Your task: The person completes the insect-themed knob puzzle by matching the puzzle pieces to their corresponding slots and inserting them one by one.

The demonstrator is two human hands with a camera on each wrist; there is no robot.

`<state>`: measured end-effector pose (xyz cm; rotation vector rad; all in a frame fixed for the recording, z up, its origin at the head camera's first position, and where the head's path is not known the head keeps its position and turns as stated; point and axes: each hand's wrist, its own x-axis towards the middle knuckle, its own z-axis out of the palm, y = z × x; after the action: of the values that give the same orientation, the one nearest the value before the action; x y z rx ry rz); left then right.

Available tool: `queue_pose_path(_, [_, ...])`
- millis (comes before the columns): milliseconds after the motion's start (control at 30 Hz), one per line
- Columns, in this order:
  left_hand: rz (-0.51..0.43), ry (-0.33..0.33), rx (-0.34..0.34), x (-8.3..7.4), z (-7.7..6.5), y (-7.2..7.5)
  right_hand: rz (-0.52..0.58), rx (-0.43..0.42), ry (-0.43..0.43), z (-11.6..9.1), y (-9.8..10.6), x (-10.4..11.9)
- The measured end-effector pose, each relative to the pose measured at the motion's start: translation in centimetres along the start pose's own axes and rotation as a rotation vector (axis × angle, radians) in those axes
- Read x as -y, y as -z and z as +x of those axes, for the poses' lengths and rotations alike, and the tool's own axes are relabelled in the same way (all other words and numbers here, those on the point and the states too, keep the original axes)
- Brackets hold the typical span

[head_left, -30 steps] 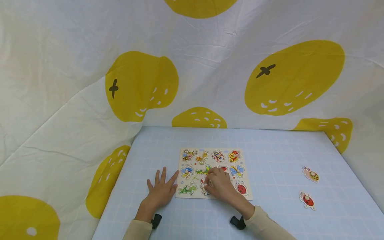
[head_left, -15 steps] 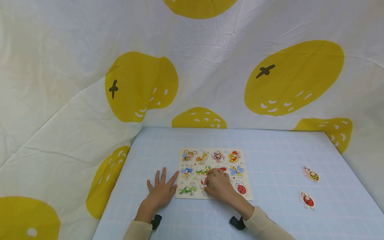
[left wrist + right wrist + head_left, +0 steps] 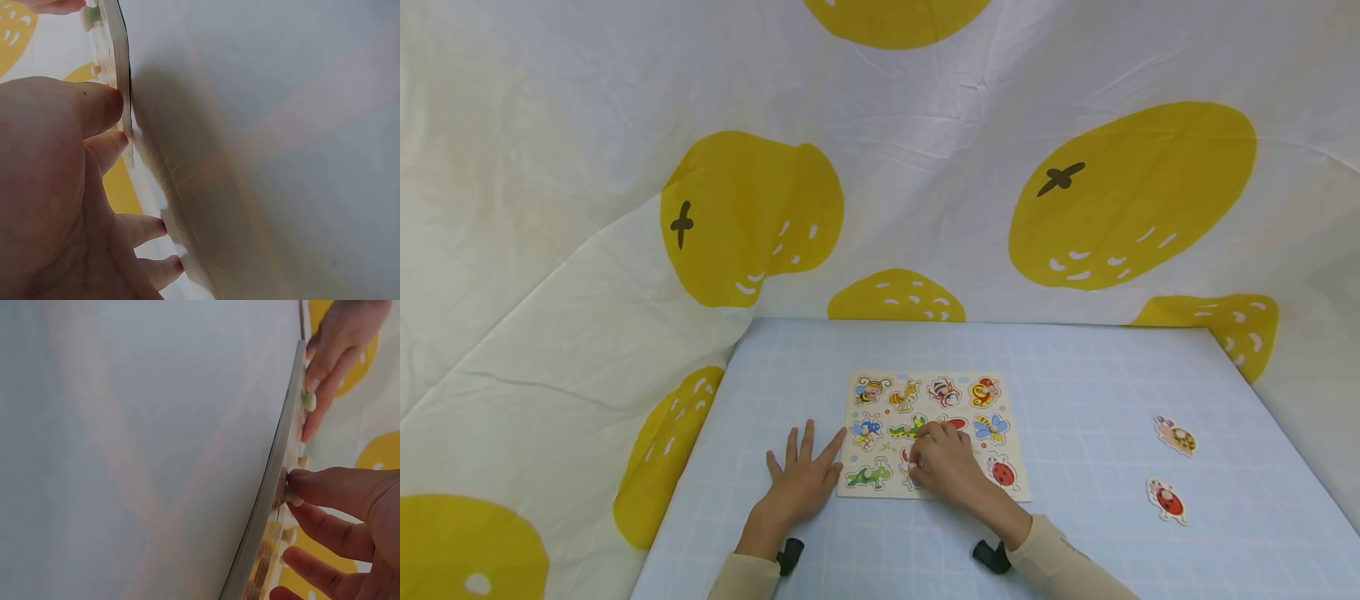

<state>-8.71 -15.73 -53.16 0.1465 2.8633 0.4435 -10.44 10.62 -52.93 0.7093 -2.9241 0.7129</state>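
A wooden peg puzzle board [image 3: 889, 494] with several colourful insect pieces lies flat on the table. My right hand [image 3: 953, 467] is over its lower middle, pinching the small knob [image 3: 292, 497] of a puzzle piece [image 3: 907, 473] in the bottom row. That piece is mostly hidden under the fingers. Left of the board, my left hand [image 3: 802, 482] rests on the table with fingers spread. Its thumb [image 3: 103, 111] and index fingertip are at the board's left edge. Beside the right hand, a red ladybug [image 3: 1002, 472] shows at the board's lower right.
Two loose pieces lie on the right of the table: a yellow-shelled bug [image 3: 1176, 436] and a red ladybug piece [image 3: 1167, 501]. The table carries a pale blue checked cover [image 3: 1090, 383]. Behind and to the left hangs a white cloth [image 3: 925, 200] with yellow fruit prints.
Both hands keep almost the same places, the right one still at the bottom-row piece. The head view has shifted very slightly.
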Motion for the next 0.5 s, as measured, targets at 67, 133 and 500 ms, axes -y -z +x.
queue_pose_path(67, [0.001,-0.001,-0.003,0.03,0.01,-0.05,0.001,0.001,-0.004,0.02,-0.05,0.0])
queue_pose_path(133, [-0.001,-0.003,-0.006,0.02,0.0,-0.1,0.002,0.002,-0.007,0.02,-0.08,0.0])
queue_pose_path(500, [0.009,-0.003,-0.004,-0.01,0.02,-0.17,0.043,0.007,-0.025,-0.1,0.44,0.08])
